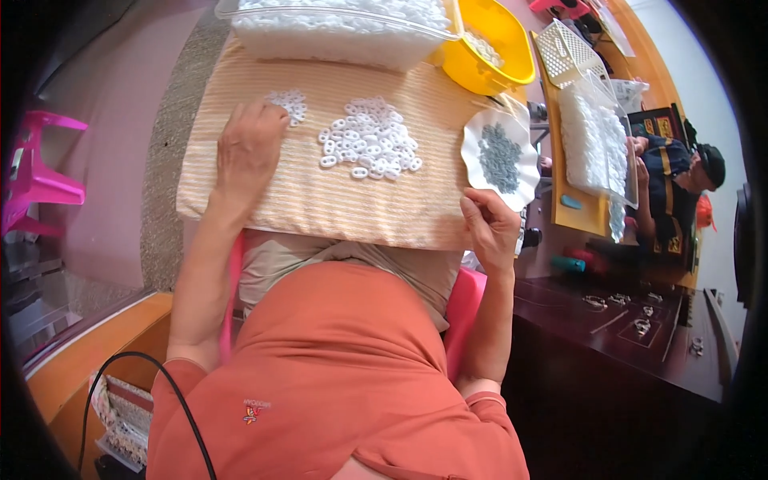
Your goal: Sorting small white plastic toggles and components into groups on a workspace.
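Observation:
My left hand (250, 144) is over the left of the striped cloth, back up and fingers curled, beside a small heap of white pieces (294, 104). What its fingertips hold, if anything, is hidden. To the right lies a larger pile of white oval plastic pieces with two holes each (370, 140). At the table's front right corner my right hand (494, 228) has thumb and forefinger pressed together; I cannot make out anything between them. Just beyond it, a white wavy-edged plate (474, 132) holds many small grey pieces (500, 158).
A clear tub (336, 40) full of white pieces and a yellow basin (520, 68) stand at the far edge. On the right, a person (668, 180) sits at another table with a white-filled container (584, 136). A pink stool (48, 172) stands left.

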Demonstrator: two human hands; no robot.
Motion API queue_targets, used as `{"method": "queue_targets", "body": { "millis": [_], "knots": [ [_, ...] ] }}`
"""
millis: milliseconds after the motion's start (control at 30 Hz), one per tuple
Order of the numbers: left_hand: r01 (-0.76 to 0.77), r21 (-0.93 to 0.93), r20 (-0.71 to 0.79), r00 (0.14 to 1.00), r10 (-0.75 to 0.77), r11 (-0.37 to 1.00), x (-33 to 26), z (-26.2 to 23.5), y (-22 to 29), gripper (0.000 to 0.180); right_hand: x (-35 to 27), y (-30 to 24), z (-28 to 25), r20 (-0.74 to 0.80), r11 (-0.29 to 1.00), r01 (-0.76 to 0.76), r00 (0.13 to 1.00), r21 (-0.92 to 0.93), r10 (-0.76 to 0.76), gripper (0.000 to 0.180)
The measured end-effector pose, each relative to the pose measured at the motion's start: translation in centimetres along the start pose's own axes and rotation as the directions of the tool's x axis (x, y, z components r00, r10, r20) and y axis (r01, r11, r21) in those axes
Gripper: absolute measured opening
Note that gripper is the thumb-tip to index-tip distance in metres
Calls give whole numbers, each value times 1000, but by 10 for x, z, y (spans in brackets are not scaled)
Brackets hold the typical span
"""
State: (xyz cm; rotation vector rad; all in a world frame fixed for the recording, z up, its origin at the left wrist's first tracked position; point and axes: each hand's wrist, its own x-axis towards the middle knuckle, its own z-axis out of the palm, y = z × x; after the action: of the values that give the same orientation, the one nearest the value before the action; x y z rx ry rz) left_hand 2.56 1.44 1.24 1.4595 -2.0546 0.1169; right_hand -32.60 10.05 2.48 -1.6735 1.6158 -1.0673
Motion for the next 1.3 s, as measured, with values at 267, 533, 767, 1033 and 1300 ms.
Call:
{"method": "queue_targets", "body": {
  "millis": [267, 533, 767, 1033, 1300],
  "knots": [
    [68, -202, -166, 981, -102, 977, 3, 5, 6, 7, 3, 13, -22, -143, 995, -15, 990, -101, 0, 13],
    [218, -513, -27, 963, -269, 830, -4, 1, 33, 12, 15, 15, -39, -178, 925, 7, 981, -380, -80, 16],
    [315, -754, 166, 940, -298, 576, -9, 4, 53, 15, 21, 13, -41, -52, 833, 56, 993, -551, -101, 17],
    [382, -861, 295, 913, -281, 337, -11, 8, 55, 13, 25, -4, -37, 21, 737, 12, 1000, -675, 4, 25],
    [314, -932, 285, 944, -168, 184, -13, 14, 56, 13, 25, -3, -39, 49, 737, 40, 999, -675, -10, 23]
  ]
}}
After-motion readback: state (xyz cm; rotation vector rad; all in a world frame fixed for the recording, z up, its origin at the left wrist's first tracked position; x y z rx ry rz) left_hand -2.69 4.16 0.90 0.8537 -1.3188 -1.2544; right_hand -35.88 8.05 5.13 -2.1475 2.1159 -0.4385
